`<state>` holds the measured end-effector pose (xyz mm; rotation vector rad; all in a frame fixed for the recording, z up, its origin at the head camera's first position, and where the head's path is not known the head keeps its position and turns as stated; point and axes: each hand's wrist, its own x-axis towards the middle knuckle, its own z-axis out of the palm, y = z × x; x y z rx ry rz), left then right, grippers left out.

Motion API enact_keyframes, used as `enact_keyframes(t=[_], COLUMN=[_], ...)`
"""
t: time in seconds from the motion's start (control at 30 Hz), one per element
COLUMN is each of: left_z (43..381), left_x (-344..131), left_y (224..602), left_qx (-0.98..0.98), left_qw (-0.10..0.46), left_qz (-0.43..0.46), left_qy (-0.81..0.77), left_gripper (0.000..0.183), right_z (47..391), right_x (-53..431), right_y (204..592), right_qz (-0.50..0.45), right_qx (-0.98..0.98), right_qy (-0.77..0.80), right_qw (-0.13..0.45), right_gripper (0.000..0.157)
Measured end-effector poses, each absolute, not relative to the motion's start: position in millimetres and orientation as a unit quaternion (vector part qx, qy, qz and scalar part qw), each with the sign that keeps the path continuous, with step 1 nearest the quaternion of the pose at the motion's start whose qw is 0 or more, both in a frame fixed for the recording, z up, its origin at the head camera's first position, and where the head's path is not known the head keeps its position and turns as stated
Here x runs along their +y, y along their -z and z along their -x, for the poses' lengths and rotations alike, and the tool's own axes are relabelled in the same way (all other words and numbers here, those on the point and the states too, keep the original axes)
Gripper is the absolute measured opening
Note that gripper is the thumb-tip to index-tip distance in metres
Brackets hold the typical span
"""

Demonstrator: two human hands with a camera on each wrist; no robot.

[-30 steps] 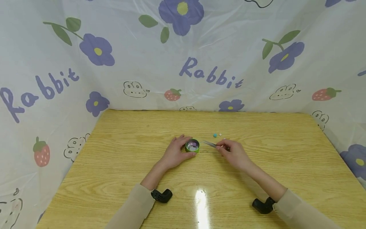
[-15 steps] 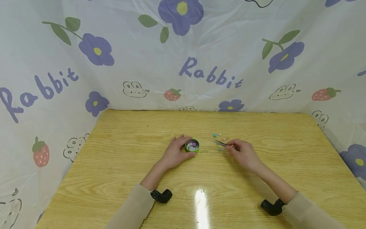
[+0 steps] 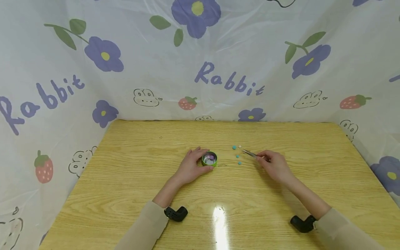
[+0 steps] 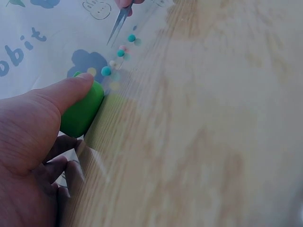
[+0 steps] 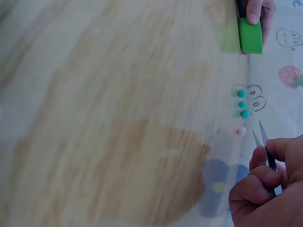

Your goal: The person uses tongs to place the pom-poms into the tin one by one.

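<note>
My left hand [image 3: 191,168] curls its thumb and fingers round a small round green container [image 4: 81,118]. Inside it, in the head view, lie purple and pink beads [image 3: 211,157]. A pair of tweezers [image 3: 250,153] is pinched in my right hand [image 3: 276,166], pointing left. Its two tips are apart, close to a pale pink bead [image 5: 241,131]; whether they touch it I cannot tell. Several loose beads lie between the container and the tweezers: a larger blue one [image 3: 234,147], smaller blue ones [image 3: 237,156] and a white one [image 3: 240,147].
The wooden table [image 3: 140,139] meets a patterned white cloth [image 3: 175,62] at its back edge. A thin dark mark [image 3: 222,165] shows on the wood right of the container. Black wrist devices [image 3: 176,214] sit at both sleeves.
My right hand has moved right with the tweezers, from beside the container to the pale pink bead. More of the loose blue beads now show. The left hand and container stay put.
</note>
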<state>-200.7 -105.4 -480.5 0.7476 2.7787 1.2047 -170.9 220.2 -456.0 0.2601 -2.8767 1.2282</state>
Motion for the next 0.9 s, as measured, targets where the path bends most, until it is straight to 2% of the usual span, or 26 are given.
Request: enact_keyframes(t=[0.3, 0.9], left_z=[200, 202], left_x=[-106, -106], left_y=[482, 482], left_qx=[0.885, 0.890], left_qw=[0.000, 0.013], left_qz=[-0.251, -0.243], left_qy=[-0.392, -0.386], left_gripper=[0.066, 0.068], right_z=[172, 174], right_x=[222, 223], right_y=[461, 467], right_qz=[-0.067, -0.071], right_qx=[-0.921, -0.924], right_qy=[-0.384, -0.375], right_qw=[0.011, 0.022], right_gripper=[0.021, 0.019])
